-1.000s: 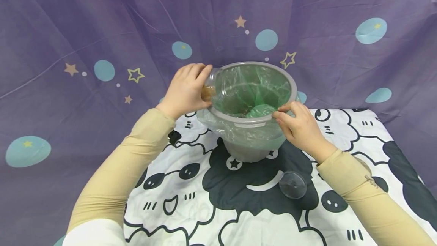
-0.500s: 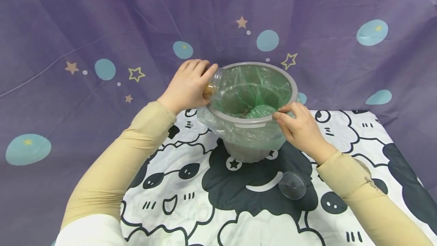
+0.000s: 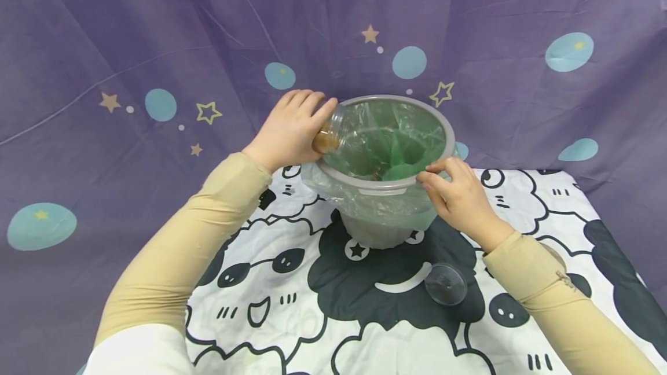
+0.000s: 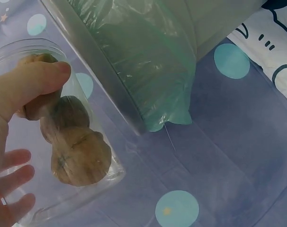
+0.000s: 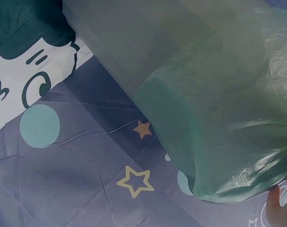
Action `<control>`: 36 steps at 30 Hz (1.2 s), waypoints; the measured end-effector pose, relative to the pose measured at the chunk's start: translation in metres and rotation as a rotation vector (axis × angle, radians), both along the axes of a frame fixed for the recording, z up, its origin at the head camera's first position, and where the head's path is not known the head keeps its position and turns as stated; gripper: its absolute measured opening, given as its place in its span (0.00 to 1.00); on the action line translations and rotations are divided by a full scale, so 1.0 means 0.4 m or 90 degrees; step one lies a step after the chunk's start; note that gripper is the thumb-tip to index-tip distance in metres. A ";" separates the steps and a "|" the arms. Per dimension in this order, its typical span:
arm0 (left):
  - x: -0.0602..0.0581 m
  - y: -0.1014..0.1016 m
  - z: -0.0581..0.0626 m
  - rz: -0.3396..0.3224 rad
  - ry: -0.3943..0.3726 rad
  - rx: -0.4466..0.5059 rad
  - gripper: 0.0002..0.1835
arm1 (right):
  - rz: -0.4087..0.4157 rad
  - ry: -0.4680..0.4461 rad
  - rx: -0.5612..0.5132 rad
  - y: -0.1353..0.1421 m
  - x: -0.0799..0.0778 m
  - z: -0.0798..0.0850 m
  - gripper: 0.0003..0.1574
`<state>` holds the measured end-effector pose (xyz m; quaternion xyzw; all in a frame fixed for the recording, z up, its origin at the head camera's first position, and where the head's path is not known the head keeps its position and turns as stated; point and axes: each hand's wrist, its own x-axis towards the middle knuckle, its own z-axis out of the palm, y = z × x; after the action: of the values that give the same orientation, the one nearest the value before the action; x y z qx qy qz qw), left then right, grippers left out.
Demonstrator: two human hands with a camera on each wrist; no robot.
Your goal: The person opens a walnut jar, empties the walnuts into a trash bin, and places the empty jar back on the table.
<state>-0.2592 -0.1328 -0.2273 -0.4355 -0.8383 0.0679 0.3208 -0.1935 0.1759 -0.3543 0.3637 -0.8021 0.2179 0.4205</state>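
My left hand (image 3: 292,132) grips a clear plastic jar (image 3: 339,121), tipped on its side with its mouth over the left rim of a grey trash can (image 3: 375,233). Several brown, wrinkled, walnut-like lumps (image 4: 82,158) show through the jar wall in the left wrist view. A thin green plastic bag (image 3: 375,204) lines the can and hangs over its outside. My right hand (image 3: 461,201) pinches the can's front right rim, where the bag folds over. Dark small bits (image 3: 376,172) lie in the bag, too small to tell.
A clear round lid (image 3: 446,284) lies on the cartoon-printed cloth (image 3: 281,328) in front of the can, to the right. Close behind the can hangs a purple curtain (image 3: 333,28) with stars and blue spots.
My left hand has shifted slightly right and up with the jar, and the brown lumps have slid towards its mouth. The right hand stays at the rim.
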 end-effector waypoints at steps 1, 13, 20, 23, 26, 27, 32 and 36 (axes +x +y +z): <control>0.000 0.001 0.000 0.000 0.001 -0.002 0.40 | -0.001 0.001 -0.001 0.000 -0.001 -0.001 0.22; -0.002 0.014 -0.003 -0.009 0.057 -0.068 0.38 | -0.004 0.001 -0.003 -0.002 -0.003 -0.003 0.23; 0.001 0.018 -0.003 0.005 0.040 -0.080 0.41 | -0.004 0.004 -0.005 -0.001 -0.004 -0.006 0.22; 0.001 0.018 -0.002 0.010 0.035 -0.083 0.42 | -0.005 0.002 -0.004 0.000 -0.004 -0.005 0.23; 0.000 0.017 -0.004 0.008 0.037 -0.084 0.42 | -0.006 0.000 -0.004 0.000 -0.004 -0.004 0.23; -0.001 0.016 -0.004 0.006 0.040 -0.083 0.42 | -0.006 0.001 -0.004 0.000 -0.004 -0.004 0.23; -0.009 0.017 -0.006 -0.008 0.060 -0.083 0.40 | -0.004 0.003 -0.006 -0.001 -0.006 -0.006 0.22; -0.011 0.019 -0.005 -0.026 0.079 -0.086 0.39 | -0.003 0.002 -0.007 0.000 -0.006 -0.007 0.22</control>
<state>-0.2635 -0.1250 -0.2291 -0.4683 -0.8011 0.1447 0.3436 -0.1961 0.1759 -0.3572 0.3597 -0.8014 0.2206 0.4240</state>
